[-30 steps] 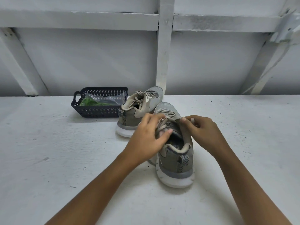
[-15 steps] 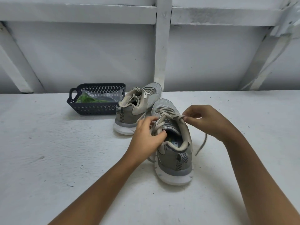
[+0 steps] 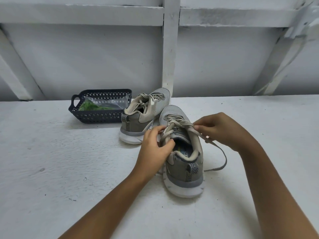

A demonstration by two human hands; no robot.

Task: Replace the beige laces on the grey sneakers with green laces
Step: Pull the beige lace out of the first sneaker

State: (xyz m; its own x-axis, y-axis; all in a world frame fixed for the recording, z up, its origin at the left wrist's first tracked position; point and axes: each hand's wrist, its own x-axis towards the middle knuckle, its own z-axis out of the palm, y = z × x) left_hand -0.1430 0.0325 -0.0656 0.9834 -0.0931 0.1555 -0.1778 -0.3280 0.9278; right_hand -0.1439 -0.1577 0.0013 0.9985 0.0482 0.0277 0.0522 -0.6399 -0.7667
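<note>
Basket (image 3: 96, 116) of green laces (image 3: 88, 106) sits behind far sneaker (image 3: 138, 121); my left hand (image 3: 153, 149) and right hand (image 3: 222, 130) each pinch near sneaker's (image 3: 184, 169) beige lace (image 3: 225, 159).

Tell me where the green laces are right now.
In the head view, the green laces sit inside the dark basket, far left on the table, just left of the rear sneaker.
</note>
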